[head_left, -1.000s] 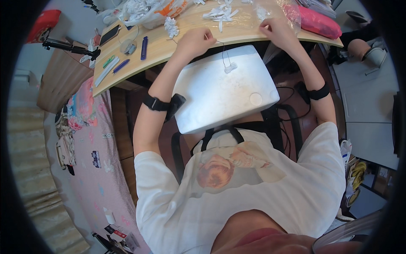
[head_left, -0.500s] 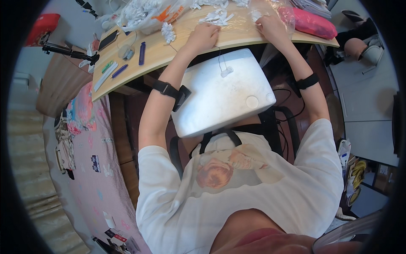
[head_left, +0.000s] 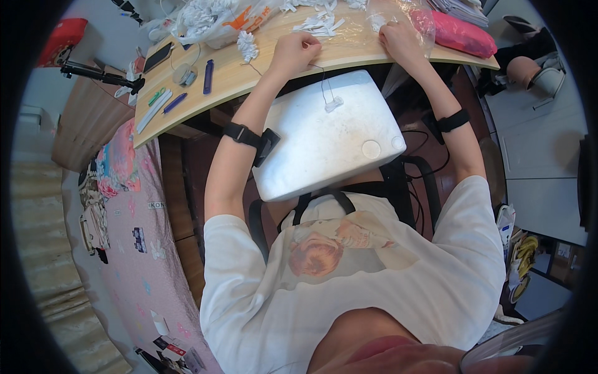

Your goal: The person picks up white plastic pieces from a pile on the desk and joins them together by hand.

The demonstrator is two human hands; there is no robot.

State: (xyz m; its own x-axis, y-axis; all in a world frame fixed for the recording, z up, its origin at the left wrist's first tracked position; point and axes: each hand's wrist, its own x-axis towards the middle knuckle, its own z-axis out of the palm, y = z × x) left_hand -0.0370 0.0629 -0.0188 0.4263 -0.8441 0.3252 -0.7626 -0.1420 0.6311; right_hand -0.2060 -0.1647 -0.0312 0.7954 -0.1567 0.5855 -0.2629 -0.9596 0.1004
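My left hand (head_left: 295, 52) is over the desk's front edge, fingers curled and thumb and forefinger together; anything between them is too small to make out. A thin dark cord (head_left: 322, 78) runs from beneath this hand to a small white piece (head_left: 334, 105) on a white foam box (head_left: 324, 140) at my lap. To the left, a ruffled white bundle (head_left: 247, 47) lies on the desk with cord trailing from it. My right hand (head_left: 400, 42) rests at a clear plastic bag (head_left: 423, 25), fingers bent together; what they hold is hidden. White paper-like strips (head_left: 319, 25) lie between the hands.
A plastic bag (head_left: 205, 22) full of white ruffled pieces stands at the back left of the wooden desk (head_left: 237, 81). Nearer are a phone (head_left: 159, 57), a cord spool (head_left: 184, 76), pens (head_left: 208, 77) and small green scissors (head_left: 157, 97). A pink package (head_left: 461, 34) lies right.
My left hand has shifted slightly left, and its thumb and forefinger now show pinched together. The right hand has barely moved, its fingers drawn in a little.
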